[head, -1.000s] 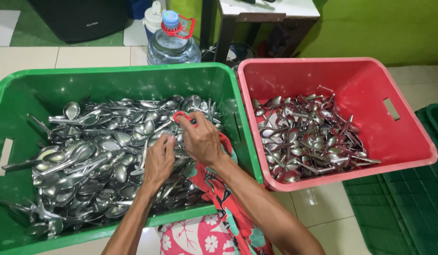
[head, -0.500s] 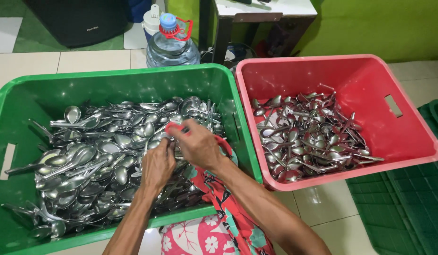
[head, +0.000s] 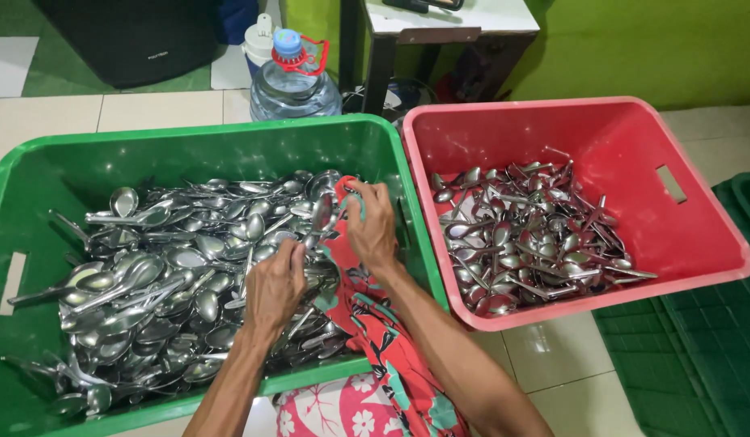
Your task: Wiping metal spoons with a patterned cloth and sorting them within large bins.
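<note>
Right hand (head: 369, 226) pinches a floral red cloth (head: 367, 316) around a shiny spoon (head: 322, 212); left hand (head: 276, 279) grips smooth steel spoons (head: 148, 283) near the green plastic crate's (head: 189, 142) front edge.

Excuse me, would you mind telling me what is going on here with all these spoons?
A person is working over a green crate heaped with metal spoons. The left hand grips a few spoons from the heap, while the right hand pinches a red patterned cloth around one spoon near the crate's right wall. The cloth trails over the crate's front rim. Beside it, a red crate holds a smaller pile of spoons. A water jug stands behind on the tiled floor.
</note>
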